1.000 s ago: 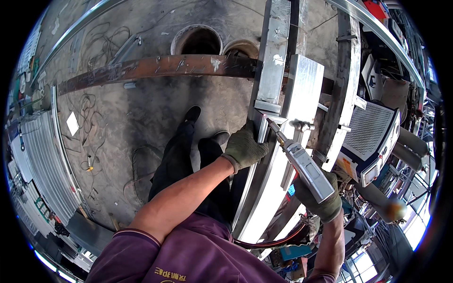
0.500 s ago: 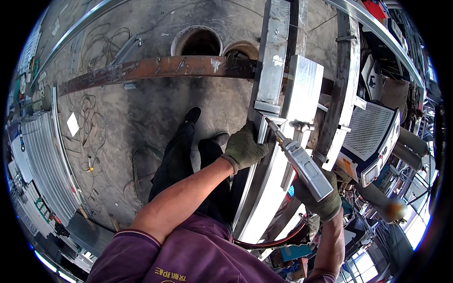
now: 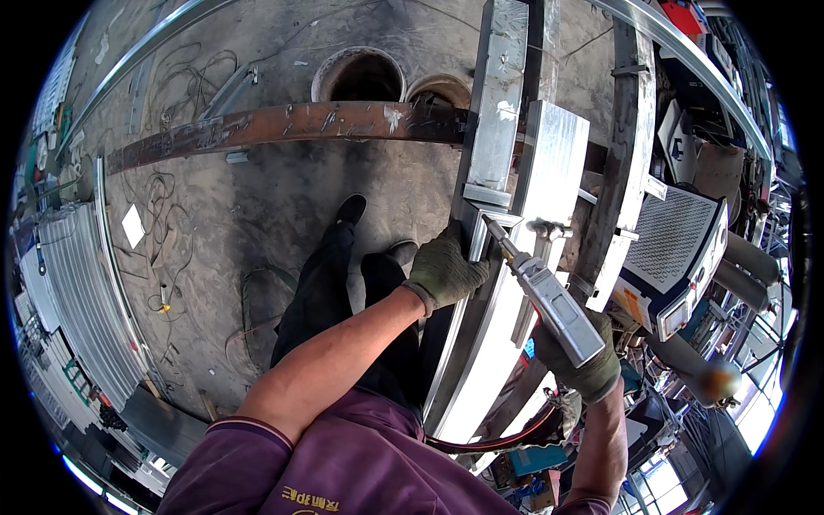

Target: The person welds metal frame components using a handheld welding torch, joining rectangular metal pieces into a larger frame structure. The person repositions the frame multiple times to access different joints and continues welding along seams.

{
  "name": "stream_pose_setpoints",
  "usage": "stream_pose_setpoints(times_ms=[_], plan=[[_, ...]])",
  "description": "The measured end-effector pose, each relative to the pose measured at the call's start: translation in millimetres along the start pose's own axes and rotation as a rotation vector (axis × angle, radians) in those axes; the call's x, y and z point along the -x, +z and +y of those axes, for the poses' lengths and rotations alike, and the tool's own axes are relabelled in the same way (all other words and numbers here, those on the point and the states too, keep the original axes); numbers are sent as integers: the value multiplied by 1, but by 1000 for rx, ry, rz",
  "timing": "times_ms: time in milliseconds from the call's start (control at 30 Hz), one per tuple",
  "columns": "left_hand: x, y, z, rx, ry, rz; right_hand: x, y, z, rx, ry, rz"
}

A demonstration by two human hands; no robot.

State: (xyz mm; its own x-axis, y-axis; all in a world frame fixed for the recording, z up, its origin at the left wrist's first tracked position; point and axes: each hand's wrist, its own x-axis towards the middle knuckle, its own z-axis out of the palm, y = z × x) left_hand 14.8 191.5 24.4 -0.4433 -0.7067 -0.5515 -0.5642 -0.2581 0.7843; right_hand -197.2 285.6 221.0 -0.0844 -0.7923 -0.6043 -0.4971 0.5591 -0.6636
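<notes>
My right hand (image 3: pixel 586 354), in an olive work glove, is closed around a silver handheld welding gun (image 3: pixel 558 307). The gun slants up and to the left, and its narrow nozzle tip meets, or nearly meets, the corner of a small metal frame piece (image 3: pixel 491 216). In a matching glove, my left hand (image 3: pixel 446 271) grips the near part of this metal piece from its left side, with the thumb toward the nozzle. The left fingertips are partly hidden behind the metal. Beneath both lie long silver metal bars (image 3: pixel 549 163), running away from me.
A rusty beam (image 3: pixel 283 127) crosses the floor ahead, with two round buckets (image 3: pixel 356 73) beyond it. A white-and-blue machine (image 3: pixel 665 249) with a perforated panel stands right. Cables (image 3: pixel 163 215) lie on the left floor beside stacked corrugated metal (image 3: pixel 90 292). A hose (image 3: pixel 506 445) hangs near my waist.
</notes>
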Motion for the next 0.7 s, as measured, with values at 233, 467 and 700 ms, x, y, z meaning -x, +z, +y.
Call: stream_pose_setpoints(times_ms=[233,467,700], plan=[[0,0,0,-19,-6,4,-2,-1,-15,91,-31,21],[2,-7,9,-2,-54,-26,-4,-3,-8,248,-195,38],[-1,1,0,-15,-35,-9,-4,-2,-8,246,-213,60]])
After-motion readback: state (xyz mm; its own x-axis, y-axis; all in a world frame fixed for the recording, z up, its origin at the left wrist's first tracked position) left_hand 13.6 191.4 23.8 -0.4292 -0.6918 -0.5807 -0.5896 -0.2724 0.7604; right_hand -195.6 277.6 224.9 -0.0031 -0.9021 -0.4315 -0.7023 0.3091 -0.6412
